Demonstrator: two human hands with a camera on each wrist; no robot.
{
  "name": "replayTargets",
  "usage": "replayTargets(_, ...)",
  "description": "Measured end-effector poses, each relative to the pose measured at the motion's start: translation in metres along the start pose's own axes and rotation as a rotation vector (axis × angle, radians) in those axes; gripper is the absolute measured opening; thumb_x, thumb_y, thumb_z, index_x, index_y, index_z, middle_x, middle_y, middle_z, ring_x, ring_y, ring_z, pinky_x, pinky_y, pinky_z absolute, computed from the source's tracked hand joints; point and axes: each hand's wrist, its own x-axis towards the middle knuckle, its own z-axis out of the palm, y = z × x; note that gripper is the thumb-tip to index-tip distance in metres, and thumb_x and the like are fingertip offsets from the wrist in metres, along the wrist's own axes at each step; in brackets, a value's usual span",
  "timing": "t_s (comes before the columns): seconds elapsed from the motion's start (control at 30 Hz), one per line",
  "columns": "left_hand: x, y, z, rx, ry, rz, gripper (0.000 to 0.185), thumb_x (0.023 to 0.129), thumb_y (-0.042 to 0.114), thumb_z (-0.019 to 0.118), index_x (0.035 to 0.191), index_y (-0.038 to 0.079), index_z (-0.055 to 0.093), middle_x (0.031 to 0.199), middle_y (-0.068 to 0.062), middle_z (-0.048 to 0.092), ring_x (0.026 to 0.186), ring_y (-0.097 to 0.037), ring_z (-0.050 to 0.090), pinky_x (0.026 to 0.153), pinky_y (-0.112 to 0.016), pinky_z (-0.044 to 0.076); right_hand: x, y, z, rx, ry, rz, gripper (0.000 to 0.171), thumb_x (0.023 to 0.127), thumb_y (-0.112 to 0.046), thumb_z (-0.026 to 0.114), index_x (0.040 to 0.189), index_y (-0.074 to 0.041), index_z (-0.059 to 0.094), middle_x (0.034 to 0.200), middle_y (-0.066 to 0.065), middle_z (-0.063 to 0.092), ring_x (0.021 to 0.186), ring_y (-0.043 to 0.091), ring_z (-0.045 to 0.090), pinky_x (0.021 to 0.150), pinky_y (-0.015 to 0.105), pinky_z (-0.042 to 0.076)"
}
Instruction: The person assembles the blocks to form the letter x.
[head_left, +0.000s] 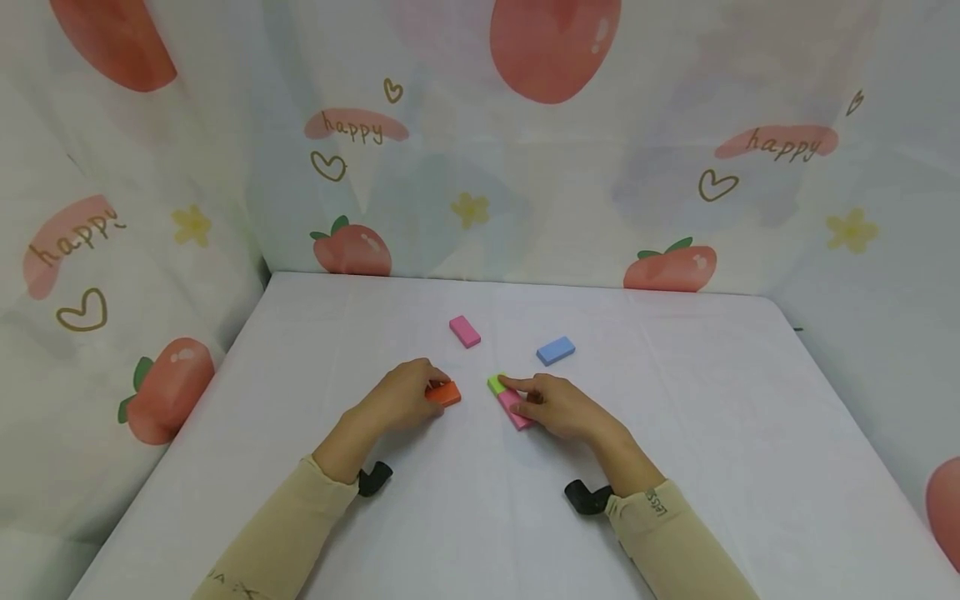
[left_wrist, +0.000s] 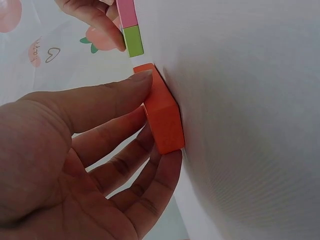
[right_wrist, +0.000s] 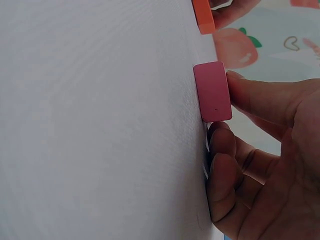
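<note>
My left hand (head_left: pixel 401 396) pinches an orange block (left_wrist: pixel 162 107) at the table surface, its thumb on one face and its fingers curled around the other side. A green block (head_left: pixel 496 384) and a pink block (head_left: pixel 510 403) lie end to end in a slanting line, right of the orange one, with a small gap between. My right hand (head_left: pixel 562 406) rests over this pair. Its outstretched index finger touches the green block, while the thumb lies on top of the pink block. In the right wrist view, the pink block's end (right_wrist: pixel 214 92) faces the camera, and the other fingers bend beside it.
Farther back on the white table (head_left: pixel 675 400) lie another pink block (head_left: pixel 465 331) and a blue block (head_left: pixel 556 351). A printed cloth (head_left: pixel 540 192) hangs behind the table and along its left side. Black wrist mounts (head_left: pixel 587 497) stick out beside both sleeves.
</note>
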Motion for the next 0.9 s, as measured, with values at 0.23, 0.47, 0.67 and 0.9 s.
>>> replayTargets(0.23, 0.0013, -0.0006, 0.0018, 0.004, 0.004, 0.008, 0.042, 0.081, 0.016, 0.076, 0.122, 0.014, 0.067, 0.103, 0.001, 0.061, 0.093, -0.013, 0.054, 0.085, -0.031, 0.046, 0.0004, 0.0006, 0.0001, -0.001, 0.004, -0.005, 0.047, 0.092, -0.029, 0.065, 0.136, -0.039, 0.053, 0.090, 0.003, 0.052, 0.082, 0.016, 0.047, 0.067, 0.030, 0.038)
replayTargets(0.47, 0.0027, 0.0012, 0.0039, -0.014, -0.002, 0.002, 0.042, 0.082, 0.018, 0.077, 0.122, 0.016, 0.066, 0.105, 0.002, 0.061, 0.094, -0.014, 0.053, 0.085, -0.031, 0.046, 0.0011, 0.0018, 0.0002, -0.014, -0.001, 0.006, 0.047, 0.092, -0.032, 0.065, 0.136, -0.041, 0.052, 0.090, 0.003, 0.053, 0.083, 0.017, 0.047, 0.067, 0.030, 0.039)
replayTargets(0.67, 0.0038, 0.0043, 0.0049, -0.007, -0.001, 0.007, 0.042, 0.081, 0.018, 0.077, 0.122, 0.015, 0.066, 0.102, 0.003, 0.060, 0.093, -0.013, 0.054, 0.083, -0.031, 0.047, 0.0008, 0.0005, 0.0003, -0.018, 0.000, 0.006, 0.046, 0.092, -0.031, 0.065, 0.136, -0.041, 0.053, 0.089, 0.003, 0.053, 0.082, 0.017, 0.047, 0.066, 0.031, 0.038)
replayTargets(0.9, 0.0039, 0.0069, 0.0061, -0.013, -0.008, 0.013, 0.043, 0.081, 0.019, 0.077, 0.123, 0.014, 0.066, 0.104, 0.001, 0.061, 0.094, -0.014, 0.053, 0.085, -0.031, 0.046, 0.0014, 0.0008, 0.0006, -0.014, -0.003, 0.018, 0.047, 0.092, -0.032, 0.066, 0.135, -0.042, 0.053, 0.088, 0.003, 0.052, 0.081, 0.017, 0.047, 0.065, 0.030, 0.038)
